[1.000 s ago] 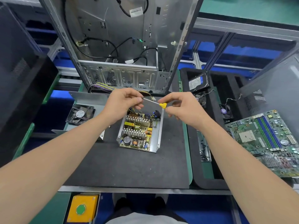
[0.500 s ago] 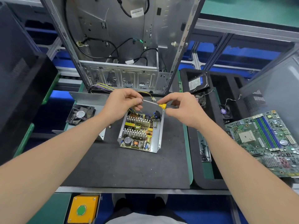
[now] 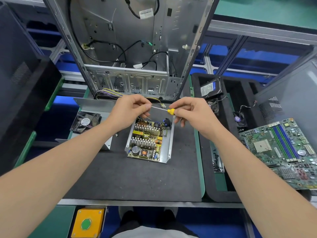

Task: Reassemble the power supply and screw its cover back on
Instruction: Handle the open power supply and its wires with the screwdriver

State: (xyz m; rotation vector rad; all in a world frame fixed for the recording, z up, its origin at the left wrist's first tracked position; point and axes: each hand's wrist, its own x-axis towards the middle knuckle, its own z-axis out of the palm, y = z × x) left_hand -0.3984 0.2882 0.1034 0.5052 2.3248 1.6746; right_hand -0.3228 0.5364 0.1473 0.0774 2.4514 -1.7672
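The open power supply (image 3: 169,143) lies on the dark mat, its circuit board with heat sinks and coils exposed in the metal tray. Its cover (image 3: 96,104), with a black fan (image 3: 85,122) attached, lies to the left. Above the supply's far end my right hand (image 3: 193,114) grips a small screwdriver (image 3: 167,110) by its yellow handle. My left hand (image 3: 130,111) pinches the tip end of the thin shaft; what sits at the tip is hidden by my fingers. A bundle of yellow and purple wires (image 3: 108,93) runs from the supply to the left.
An empty computer case (image 3: 137,48) stands upright behind the mat. A black tray (image 3: 240,93) on the right holds a hard drive (image 3: 211,88), a small fan (image 3: 239,119) and a strip of screws (image 3: 217,160). A motherboard (image 3: 284,152) lies far right. A yellow button box (image 3: 88,222) sits below.
Both hands and the screwdriver stay in nearly the same place above the power supply; only slight finger shifts show.
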